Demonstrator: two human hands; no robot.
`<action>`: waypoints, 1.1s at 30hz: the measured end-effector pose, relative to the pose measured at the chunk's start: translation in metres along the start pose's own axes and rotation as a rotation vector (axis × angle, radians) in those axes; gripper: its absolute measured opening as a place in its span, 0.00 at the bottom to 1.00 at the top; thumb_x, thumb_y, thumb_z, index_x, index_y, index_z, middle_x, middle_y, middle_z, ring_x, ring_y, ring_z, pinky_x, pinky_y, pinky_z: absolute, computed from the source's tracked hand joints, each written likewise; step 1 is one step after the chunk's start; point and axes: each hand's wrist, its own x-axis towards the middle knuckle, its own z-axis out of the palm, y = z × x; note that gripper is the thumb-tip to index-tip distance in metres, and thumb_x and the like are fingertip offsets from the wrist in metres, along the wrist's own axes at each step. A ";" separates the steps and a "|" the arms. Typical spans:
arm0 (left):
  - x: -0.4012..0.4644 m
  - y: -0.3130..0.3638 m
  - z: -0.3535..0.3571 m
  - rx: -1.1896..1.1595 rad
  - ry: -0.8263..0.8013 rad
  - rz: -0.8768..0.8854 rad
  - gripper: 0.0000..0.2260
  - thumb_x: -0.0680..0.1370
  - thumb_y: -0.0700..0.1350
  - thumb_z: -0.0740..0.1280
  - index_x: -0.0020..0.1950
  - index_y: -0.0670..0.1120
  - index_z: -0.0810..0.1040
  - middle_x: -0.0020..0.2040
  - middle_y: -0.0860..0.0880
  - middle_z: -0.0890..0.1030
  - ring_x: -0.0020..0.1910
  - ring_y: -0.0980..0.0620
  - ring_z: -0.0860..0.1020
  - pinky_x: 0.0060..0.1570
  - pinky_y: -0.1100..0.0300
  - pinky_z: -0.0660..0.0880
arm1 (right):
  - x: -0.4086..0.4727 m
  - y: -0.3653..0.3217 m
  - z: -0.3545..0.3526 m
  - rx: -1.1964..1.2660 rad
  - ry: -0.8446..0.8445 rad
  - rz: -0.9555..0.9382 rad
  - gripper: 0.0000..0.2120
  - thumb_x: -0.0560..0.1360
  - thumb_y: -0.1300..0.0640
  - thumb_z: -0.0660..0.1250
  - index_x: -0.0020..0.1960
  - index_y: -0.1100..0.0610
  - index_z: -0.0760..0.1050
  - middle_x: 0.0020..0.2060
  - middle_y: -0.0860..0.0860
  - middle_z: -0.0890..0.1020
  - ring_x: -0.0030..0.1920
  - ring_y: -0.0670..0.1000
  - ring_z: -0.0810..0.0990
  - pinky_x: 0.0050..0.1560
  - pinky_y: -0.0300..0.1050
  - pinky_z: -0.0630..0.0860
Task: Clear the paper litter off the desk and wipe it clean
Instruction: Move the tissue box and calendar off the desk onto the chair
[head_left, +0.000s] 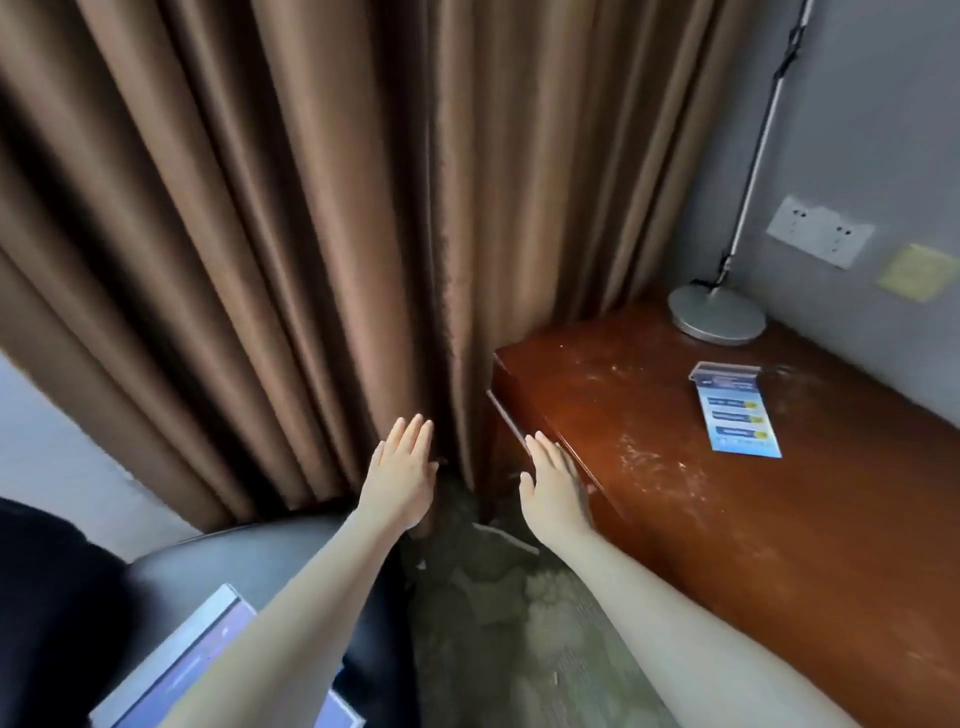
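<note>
Left of the desk (701, 519), over the gap by the brown curtain (260, 234): left hand (400, 478) and right hand (553, 483) both out flat, fingers straight and holding nothing, probably just mid-reach and not yet on any litter. Up on the desk itself, near the lamp base (717, 314) at the back: a blue printed leaflet (737, 418) lying flat, plus whitish dusty smears all over the reddish wood, so clearly not wiped yet.

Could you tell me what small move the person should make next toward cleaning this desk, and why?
Probably reach the right hand across to the blue leaflet lying flat on the desk near the lamp base. Both hands are open and hold nothing, the left hand out by the curtain, and the dusty top cannot be wiped until the paper goes.
</note>
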 end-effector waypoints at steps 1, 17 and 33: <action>0.008 0.016 0.002 -0.001 -0.003 0.019 0.26 0.82 0.47 0.54 0.77 0.45 0.49 0.78 0.49 0.49 0.77 0.49 0.47 0.73 0.54 0.54 | 0.001 0.014 -0.009 0.010 0.007 0.026 0.24 0.81 0.56 0.54 0.76 0.51 0.55 0.76 0.46 0.54 0.76 0.50 0.52 0.73 0.46 0.54; 0.104 0.252 0.057 -0.058 -0.170 0.199 0.24 0.83 0.48 0.51 0.77 0.48 0.46 0.78 0.49 0.45 0.77 0.47 0.42 0.74 0.51 0.44 | 0.038 0.232 -0.117 -0.003 0.121 0.338 0.24 0.81 0.54 0.55 0.76 0.53 0.55 0.74 0.50 0.61 0.74 0.51 0.59 0.71 0.47 0.62; 0.148 0.344 0.094 -0.132 -0.408 0.131 0.23 0.83 0.50 0.52 0.77 0.50 0.51 0.78 0.51 0.44 0.76 0.48 0.39 0.74 0.49 0.41 | 0.118 0.322 -0.143 0.059 -0.007 0.691 0.31 0.75 0.43 0.64 0.72 0.56 0.61 0.67 0.54 0.68 0.68 0.57 0.64 0.62 0.51 0.69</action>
